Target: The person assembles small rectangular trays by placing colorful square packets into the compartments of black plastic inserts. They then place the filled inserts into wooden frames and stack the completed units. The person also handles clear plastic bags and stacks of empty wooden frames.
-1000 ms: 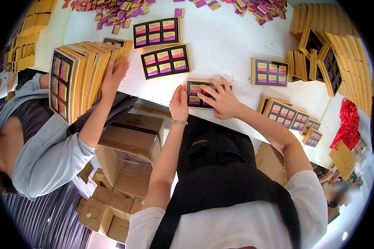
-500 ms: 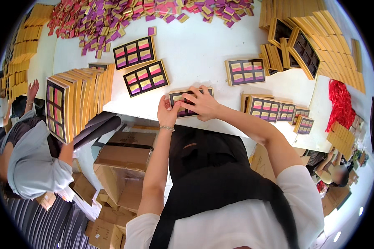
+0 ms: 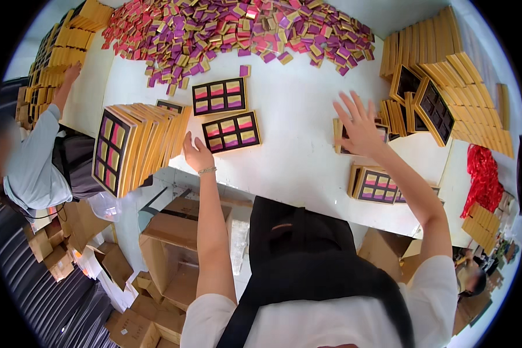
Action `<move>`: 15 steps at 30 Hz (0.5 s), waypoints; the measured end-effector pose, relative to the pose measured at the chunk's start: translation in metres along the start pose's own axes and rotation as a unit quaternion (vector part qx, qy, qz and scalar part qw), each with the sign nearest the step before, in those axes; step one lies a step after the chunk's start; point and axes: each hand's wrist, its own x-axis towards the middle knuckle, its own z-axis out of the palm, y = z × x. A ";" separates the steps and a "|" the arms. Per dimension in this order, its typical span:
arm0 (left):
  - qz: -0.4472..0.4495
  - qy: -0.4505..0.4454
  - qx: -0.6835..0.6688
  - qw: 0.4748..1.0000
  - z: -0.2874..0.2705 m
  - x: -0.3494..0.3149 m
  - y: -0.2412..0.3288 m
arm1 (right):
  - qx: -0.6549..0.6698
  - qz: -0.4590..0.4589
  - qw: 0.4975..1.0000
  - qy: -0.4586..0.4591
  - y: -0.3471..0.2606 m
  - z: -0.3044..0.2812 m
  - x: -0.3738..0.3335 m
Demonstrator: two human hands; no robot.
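My right hand (image 3: 359, 129), fingers spread, is over a shallow gold-edged box (image 3: 345, 145) on the right of the table and hides much of it. Whether it touches the box I cannot tell. My left hand (image 3: 198, 155) is empty, its thumb and fingers apart, at the table's front edge. Beside it lies a black, gold-rimmed tray (image 3: 231, 132) with six compartments, each with a pink-gold or purple-gold wrapped square. A similar filled tray (image 3: 219, 96) sits just behind. To the left of that hand, a row of trays (image 3: 139, 145) stands on edge.
Loose wrapped squares (image 3: 214, 35) heap along the back. Gold-edged boxes (image 3: 435, 64) stack at the far right, with dark trays (image 3: 434, 110) in front. More filled boxes (image 3: 377, 187) stand nearer, by red shredded filler (image 3: 482, 180). A co-worker (image 3: 37, 156) is at left; cardboard cartons (image 3: 171, 243) are below.
My hands have parted from the filled box in front of me, no longer seen there. The right moved right, the left moved left. The whole view has shifted.
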 end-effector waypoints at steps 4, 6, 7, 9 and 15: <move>-0.078 -0.085 -0.155 0.981 0.006 -0.001 -0.014 | 0.235 0.173 0.939 0.183 0.009 0.023 0.174; -0.087 -0.112 -0.192 0.971 0.019 -0.012 -0.004 | 0.300 0.309 0.878 0.209 0.022 0.036 0.260; -0.095 -0.119 -0.200 0.968 0.023 -0.021 -0.003 | 0.279 0.346 0.865 0.232 0.021 0.043 0.293; -0.123 -0.140 -0.185 0.965 0.021 -0.041 0.007 | 0.313 0.453 0.816 0.174 -0.003 0.036 0.340; -0.150 -0.126 -0.270 0.943 0.025 -0.083 0.039 | 0.257 0.462 0.826 0.195 -0.035 0.023 0.356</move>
